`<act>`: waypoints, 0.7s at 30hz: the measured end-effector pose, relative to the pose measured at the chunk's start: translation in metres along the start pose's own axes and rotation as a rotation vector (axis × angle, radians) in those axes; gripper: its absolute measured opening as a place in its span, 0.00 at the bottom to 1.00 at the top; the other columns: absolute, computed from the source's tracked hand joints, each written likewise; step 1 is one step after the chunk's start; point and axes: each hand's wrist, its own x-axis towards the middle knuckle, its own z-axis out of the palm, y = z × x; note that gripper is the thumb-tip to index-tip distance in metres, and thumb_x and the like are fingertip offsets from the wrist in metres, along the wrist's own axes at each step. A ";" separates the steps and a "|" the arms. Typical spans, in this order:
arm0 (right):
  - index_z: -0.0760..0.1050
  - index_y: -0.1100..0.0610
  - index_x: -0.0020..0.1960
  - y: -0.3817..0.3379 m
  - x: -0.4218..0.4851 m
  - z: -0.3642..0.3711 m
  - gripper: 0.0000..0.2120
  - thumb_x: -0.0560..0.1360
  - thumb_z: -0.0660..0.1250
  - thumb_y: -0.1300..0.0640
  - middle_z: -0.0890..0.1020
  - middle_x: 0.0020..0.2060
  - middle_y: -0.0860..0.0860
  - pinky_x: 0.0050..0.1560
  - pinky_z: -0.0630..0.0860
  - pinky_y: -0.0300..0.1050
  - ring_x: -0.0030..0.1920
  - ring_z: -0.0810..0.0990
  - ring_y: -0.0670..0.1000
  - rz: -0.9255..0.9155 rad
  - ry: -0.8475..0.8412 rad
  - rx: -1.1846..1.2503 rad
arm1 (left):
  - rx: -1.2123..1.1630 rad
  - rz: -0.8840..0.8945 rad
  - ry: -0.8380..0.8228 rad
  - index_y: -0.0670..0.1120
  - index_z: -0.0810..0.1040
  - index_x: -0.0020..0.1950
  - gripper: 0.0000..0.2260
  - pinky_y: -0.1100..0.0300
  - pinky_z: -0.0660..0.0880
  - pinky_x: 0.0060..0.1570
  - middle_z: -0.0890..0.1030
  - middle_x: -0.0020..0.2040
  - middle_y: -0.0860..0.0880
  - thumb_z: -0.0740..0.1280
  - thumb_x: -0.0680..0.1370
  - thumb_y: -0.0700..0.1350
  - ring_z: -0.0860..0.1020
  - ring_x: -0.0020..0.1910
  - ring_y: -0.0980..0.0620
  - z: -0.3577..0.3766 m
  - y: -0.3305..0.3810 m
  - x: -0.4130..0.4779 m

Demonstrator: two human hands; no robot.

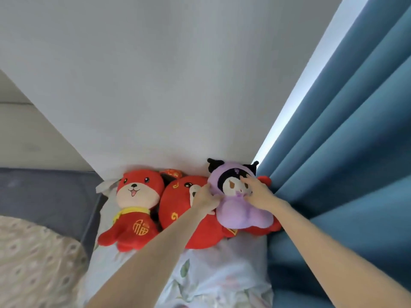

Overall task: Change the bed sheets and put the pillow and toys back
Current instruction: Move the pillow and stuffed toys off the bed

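Both forearms (142,254) reach to a purple plush doll (242,213) at the bed's head.
Left hand (205,200) grips the doll's side, fingers curled; right hand (259,193) clasps its head, fingers bent over the face. Doll lies atop a round red plush (178,205), beside a red dog plush (135,196), on floral bedding (222,274), where white wall (178,85) meets blue curtain (344,163).
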 end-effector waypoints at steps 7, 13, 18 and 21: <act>0.68 0.50 0.69 -0.036 -0.009 -0.005 0.21 0.77 0.61 0.62 0.76 0.63 0.51 0.48 0.78 0.45 0.57 0.78 0.53 -0.010 0.269 -0.020 | -0.030 0.082 0.054 0.47 0.72 0.66 0.19 0.52 0.80 0.46 0.82 0.46 0.44 0.63 0.75 0.41 0.81 0.43 0.49 -0.042 0.012 -0.024; 0.71 0.52 0.66 -0.102 -0.021 -0.009 0.18 0.78 0.59 0.63 0.77 0.61 0.48 0.50 0.74 0.43 0.55 0.78 0.50 -0.194 0.336 0.085 | -0.323 0.192 0.153 0.46 0.71 0.66 0.16 0.67 0.76 0.36 0.78 0.49 0.49 0.61 0.79 0.37 0.77 0.40 0.55 -0.101 0.012 -0.064; 0.72 0.48 0.64 -0.171 -0.041 0.003 0.18 0.77 0.59 0.61 0.76 0.61 0.43 0.53 0.76 0.47 0.51 0.78 0.48 -0.372 0.281 0.143 | -0.367 0.296 0.386 0.45 0.73 0.65 0.15 0.57 0.75 0.45 0.79 0.58 0.45 0.60 0.79 0.38 0.79 0.47 0.47 -0.160 -0.017 -0.120; 0.72 0.48 0.64 -0.211 -0.051 0.025 0.17 0.77 0.60 0.60 0.76 0.61 0.42 0.54 0.75 0.46 0.49 0.78 0.46 -0.465 0.206 0.128 | -0.378 0.293 0.482 0.46 0.73 0.65 0.15 0.59 0.75 0.47 0.78 0.59 0.47 0.60 0.79 0.37 0.78 0.51 0.49 -0.193 -0.056 -0.154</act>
